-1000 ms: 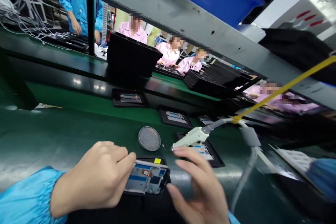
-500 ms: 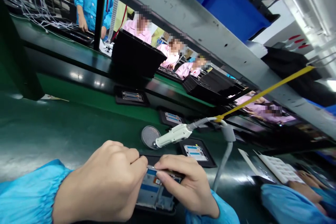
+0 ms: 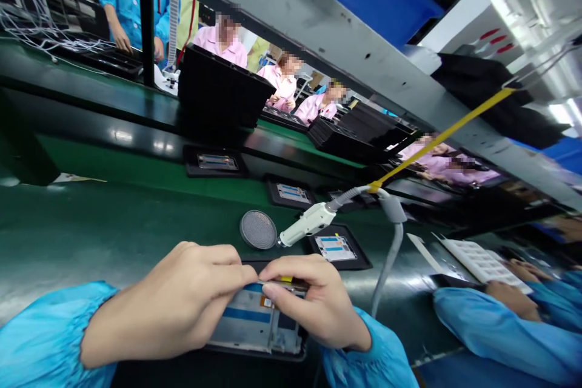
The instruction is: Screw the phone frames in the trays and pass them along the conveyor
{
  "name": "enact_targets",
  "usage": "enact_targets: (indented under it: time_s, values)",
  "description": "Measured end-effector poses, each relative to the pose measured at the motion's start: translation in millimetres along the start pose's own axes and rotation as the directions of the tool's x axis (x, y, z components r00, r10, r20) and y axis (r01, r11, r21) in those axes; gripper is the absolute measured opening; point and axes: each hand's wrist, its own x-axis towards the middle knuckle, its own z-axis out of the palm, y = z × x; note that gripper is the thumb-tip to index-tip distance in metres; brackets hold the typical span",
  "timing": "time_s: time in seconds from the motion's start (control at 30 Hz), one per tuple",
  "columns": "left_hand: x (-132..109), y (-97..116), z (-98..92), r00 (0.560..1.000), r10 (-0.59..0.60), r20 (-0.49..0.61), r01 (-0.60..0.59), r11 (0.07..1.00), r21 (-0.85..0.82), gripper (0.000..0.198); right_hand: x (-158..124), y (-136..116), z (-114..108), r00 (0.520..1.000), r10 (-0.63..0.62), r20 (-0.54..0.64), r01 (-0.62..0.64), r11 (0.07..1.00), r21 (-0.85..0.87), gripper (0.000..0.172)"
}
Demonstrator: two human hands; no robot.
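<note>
A phone frame (image 3: 248, 330) with silver-grey insides, a blue strip and a small orange flex piece lies before me in a black tray. My left hand (image 3: 182, 297) covers its left part. The fingers of that hand are closed at the far edge; the exact grip is partly hidden. Just to the right, my right hand (image 3: 313, 297) pinches the same far edge between thumb and forefinger, and the two hands' fingertips meet there. A yellow tab (image 3: 286, 279) shows behind the right fingers. Beyond the hands hangs a white electric screwdriver (image 3: 307, 224), its tip beside a round, grey, textured dish (image 3: 258, 230).
More phone frames in black trays lie at the right (image 3: 336, 247), farther back (image 3: 293, 193) and back left (image 3: 217, 162). A grey bent stand (image 3: 388, 267) rises right of my hand. A metal shelf beam (image 3: 318, 30) crosses overhead. A co-worker's sleeve (image 3: 491, 321) is at the right.
My view has shifted slightly. My left fist has loosened into straighter fingers at the frame's edge, and more of the frame shows. The right hand keeps its pinch.
</note>
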Motion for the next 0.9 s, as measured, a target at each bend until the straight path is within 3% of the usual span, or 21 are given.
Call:
enact_targets:
  time_s: [0.2,0.33,0.67,0.9]
  values:
    - [1.5,2.8,2.0,0.991,-0.092,-0.093,0.092,0.996,-0.002,0.014,-1.0,4.2,-1.5,1.000,0.018,0.020,-0.020,0.998,0.058,0.012]
    - [-0.3,5.7,1.7,0.976,-0.195,-0.093,0.195,0.981,-0.008,0.008,-1.7,9.0,-0.4,0.999,0.002,0.054,-0.009,0.991,0.130,0.015]
    - [3.0,3.3,2.0,0.973,-0.208,-0.098,0.209,0.978,0.002,0.009,-2.8,8.4,5.2,0.999,0.037,-0.011,-0.036,0.991,0.132,0.013]
    - [1.9,5.0,1.8,0.975,-0.206,-0.083,0.207,0.978,0.007,0.007,-3.5,10.4,5.5,1.000,0.015,0.010,-0.016,0.987,0.157,0.012]
